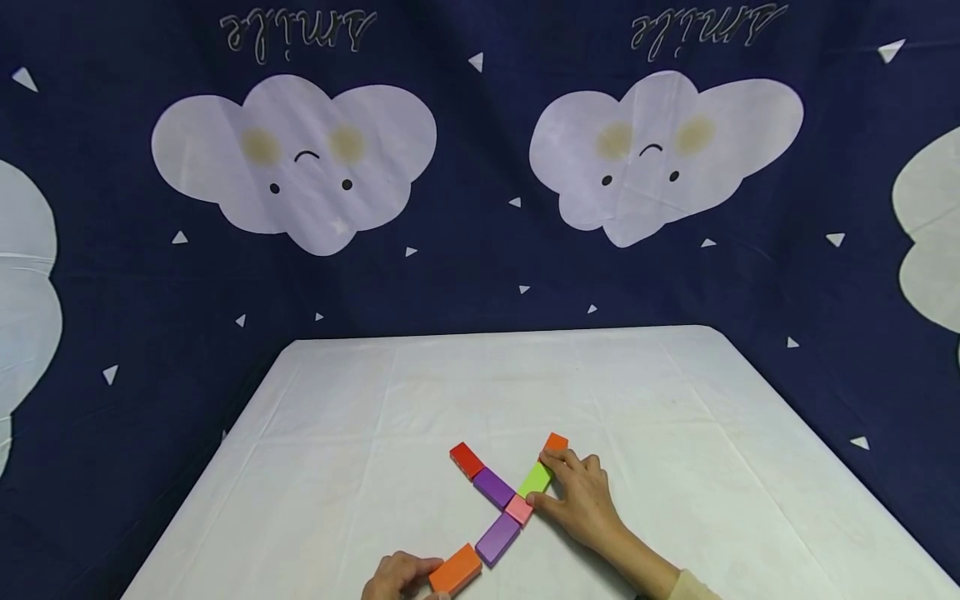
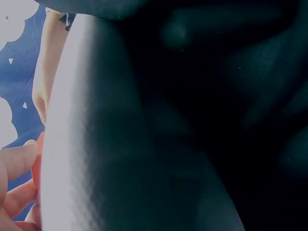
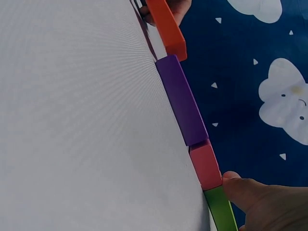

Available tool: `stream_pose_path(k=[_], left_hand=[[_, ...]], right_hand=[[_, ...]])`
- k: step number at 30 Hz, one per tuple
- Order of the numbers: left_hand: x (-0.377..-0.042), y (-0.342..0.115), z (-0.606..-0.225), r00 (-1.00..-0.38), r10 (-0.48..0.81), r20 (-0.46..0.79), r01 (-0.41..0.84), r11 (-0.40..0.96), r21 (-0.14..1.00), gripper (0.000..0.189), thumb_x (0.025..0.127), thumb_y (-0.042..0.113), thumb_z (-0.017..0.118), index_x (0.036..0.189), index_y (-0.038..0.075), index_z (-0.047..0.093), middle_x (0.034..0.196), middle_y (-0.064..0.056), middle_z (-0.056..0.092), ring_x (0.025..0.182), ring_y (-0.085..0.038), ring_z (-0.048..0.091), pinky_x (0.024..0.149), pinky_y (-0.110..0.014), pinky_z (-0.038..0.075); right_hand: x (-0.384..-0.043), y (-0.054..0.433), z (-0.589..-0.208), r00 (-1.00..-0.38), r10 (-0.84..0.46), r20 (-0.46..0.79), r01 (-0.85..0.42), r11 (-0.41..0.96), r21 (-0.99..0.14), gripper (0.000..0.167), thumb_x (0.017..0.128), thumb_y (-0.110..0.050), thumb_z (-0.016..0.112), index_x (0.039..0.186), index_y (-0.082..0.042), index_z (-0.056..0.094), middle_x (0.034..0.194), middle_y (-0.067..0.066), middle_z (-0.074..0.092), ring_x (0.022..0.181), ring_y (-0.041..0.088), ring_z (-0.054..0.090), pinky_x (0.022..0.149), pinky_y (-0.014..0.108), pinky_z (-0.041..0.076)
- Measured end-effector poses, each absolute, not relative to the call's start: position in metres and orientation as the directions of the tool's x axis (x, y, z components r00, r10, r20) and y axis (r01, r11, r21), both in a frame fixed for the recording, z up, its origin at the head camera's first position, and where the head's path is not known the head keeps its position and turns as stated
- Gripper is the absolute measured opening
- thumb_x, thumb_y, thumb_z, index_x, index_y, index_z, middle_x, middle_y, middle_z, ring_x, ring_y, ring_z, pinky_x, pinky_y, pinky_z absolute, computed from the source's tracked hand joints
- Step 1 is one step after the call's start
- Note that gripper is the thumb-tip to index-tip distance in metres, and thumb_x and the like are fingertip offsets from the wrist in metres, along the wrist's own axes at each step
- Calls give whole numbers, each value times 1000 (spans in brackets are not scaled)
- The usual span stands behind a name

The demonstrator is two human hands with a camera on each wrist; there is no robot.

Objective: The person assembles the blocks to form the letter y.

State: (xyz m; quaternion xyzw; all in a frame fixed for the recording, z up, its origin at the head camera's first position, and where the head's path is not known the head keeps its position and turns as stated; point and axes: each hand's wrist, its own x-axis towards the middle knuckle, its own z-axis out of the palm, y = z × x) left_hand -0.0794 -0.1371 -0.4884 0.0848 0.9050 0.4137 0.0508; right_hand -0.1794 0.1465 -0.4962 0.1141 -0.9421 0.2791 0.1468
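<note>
At the front of the table, my left hand (image 1: 397, 575) holds an orange block (image 1: 456, 570) between fingers and thumb. In the right wrist view this orange block (image 3: 169, 31) is raised slightly off the table, close to the end of a purple block (image 3: 183, 101). My right hand (image 1: 585, 498) grips the green block (image 1: 536, 480), its thumb by the joint with the pink block (image 1: 518, 508) and its fingers by the far orange block (image 1: 556, 442). Another purple block (image 1: 493, 488) and a red block (image 1: 467, 460) branch off from the pink one toward the far left.
The blocks lie on a white table (image 1: 360, 417). Behind it hangs a dark blue cloth (image 1: 480, 275) printed with clouds. A large dark shape (image 2: 144, 144) blocks most of the left wrist view.
</note>
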Motion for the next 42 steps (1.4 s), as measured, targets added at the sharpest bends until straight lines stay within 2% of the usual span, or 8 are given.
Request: stream_pose_path(k=[6,9,16,19,24,30,36,42], left_hand=[[-79,-141,-494,-957,283,61,231,621,749,40,76,32,75,105,4,71,87,4,60,76,7,36,62,-17,33],[-78,-141,-496,-942,312,121,302,640,707,40,77,34,74,104,5,71,87,4,58,77,7,36,63,-17,34],[-76,-138,-508,-872,308,381,479,697,533,39,72,37,76,98,9,71,84,12,52,78,7,34,62,-17,33],[-75,-136,-512,-843,281,459,500,724,475,39,70,40,77,96,10,72,82,14,49,77,8,33,61,-16,31],[-74,-135,-509,-880,285,380,456,729,510,45,73,42,75,101,8,70,86,13,49,79,7,31,62,-16,31],[-77,-136,-499,-914,283,289,404,677,615,42,75,38,75,103,7,70,90,7,54,81,6,35,62,-17,38],[-82,-136,-494,-887,280,368,457,651,606,32,80,35,71,101,11,71,89,8,58,81,5,36,60,-16,35],[-90,-145,-487,-870,385,308,486,563,669,32,83,30,67,109,10,68,97,5,62,87,4,38,64,-18,35]], right_hand=[[-179,146,-496,-933,-132,336,-291,825,-484,65,67,-47,78,121,-14,64,120,-3,60,82,13,34,73,29,27],[-179,146,-496,-933,-131,335,-291,822,-489,65,67,-46,78,121,-14,64,120,-3,60,82,12,34,73,29,27],[-179,146,-496,-933,-131,337,-294,815,-499,65,67,-46,78,122,-14,64,119,-3,60,82,12,34,73,29,26],[-179,146,-496,-932,-132,338,-296,814,-499,65,67,-46,78,122,-14,64,119,-4,60,82,12,34,73,29,26],[-179,146,-496,-930,-133,342,-300,812,-501,64,67,-46,78,121,-14,65,119,-4,60,82,12,34,73,29,26],[-180,146,-497,-929,-130,347,-300,814,-498,64,67,-45,78,121,-14,64,119,-4,60,82,12,34,73,29,27],[-179,147,-498,-929,-128,348,-300,812,-501,64,67,-44,79,121,-14,65,118,-3,60,82,12,34,73,29,27],[-179,146,-498,-921,-129,367,-312,810,-497,64,66,-44,79,120,-13,65,117,-3,61,82,12,34,73,29,27]])
